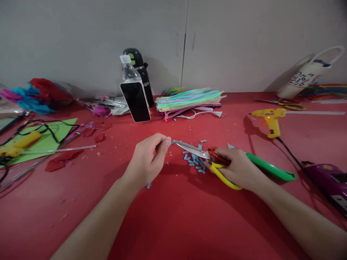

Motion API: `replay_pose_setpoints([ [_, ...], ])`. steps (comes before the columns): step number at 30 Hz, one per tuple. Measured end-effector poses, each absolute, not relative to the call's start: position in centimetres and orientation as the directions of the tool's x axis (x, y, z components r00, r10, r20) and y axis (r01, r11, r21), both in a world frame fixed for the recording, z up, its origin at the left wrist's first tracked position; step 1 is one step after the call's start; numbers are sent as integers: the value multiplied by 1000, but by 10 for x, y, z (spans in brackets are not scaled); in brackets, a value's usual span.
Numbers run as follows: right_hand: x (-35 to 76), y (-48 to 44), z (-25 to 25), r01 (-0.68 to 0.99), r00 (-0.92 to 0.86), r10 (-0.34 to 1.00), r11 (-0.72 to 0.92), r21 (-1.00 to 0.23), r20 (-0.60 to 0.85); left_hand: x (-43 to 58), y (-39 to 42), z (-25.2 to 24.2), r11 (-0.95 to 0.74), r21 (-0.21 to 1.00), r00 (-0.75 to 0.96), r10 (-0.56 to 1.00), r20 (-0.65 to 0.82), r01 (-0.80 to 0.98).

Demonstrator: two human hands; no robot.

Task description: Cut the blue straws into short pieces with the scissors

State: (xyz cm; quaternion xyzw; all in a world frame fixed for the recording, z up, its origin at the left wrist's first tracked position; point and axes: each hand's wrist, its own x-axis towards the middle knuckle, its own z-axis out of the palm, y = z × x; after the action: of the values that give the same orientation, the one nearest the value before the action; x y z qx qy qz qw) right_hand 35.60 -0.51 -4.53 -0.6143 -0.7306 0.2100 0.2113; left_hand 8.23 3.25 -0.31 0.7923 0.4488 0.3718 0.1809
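My right hand is closed round the scissors, which have one yellow and one red handle. Their metal blades point left, and the tips reach the fingertips of my left hand. That hand pinches a small blue piece between thumb and forefinger; most of it is hidden. Under the blades, a scatter of short cut blue pieces lies on the red table. Just behind my right hand rests a green-handled cutter.
At right are a lit yellow glue gun, a purple device and a white bottle. Pipe cleaners lie behind, beside a phone propped on a bottle. Another yellow glue gun and green paper are left.
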Motion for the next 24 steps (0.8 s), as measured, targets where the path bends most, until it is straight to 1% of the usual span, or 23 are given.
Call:
replay_pose_setpoints([
  [8, 356, -4, -45, 824, -171, 982, 188, -534, 81, 82, 32, -3, -530, 619, 323, 847, 423, 579],
  [13, 358, -3, -48, 819, -159, 983, 182, -544, 90, 83, 32, -2, -536, 617, 327, 843, 426, 576],
  [18, 358, -4, -50, 799, -131, 988, 151, -582, 76, 82, 32, -3, -521, 629, 315, 853, 417, 578],
  [24, 356, -4, -46, 811, -155, 986, 163, -562, 63, 82, 32, -4, -505, 637, 309, 862, 401, 583],
])
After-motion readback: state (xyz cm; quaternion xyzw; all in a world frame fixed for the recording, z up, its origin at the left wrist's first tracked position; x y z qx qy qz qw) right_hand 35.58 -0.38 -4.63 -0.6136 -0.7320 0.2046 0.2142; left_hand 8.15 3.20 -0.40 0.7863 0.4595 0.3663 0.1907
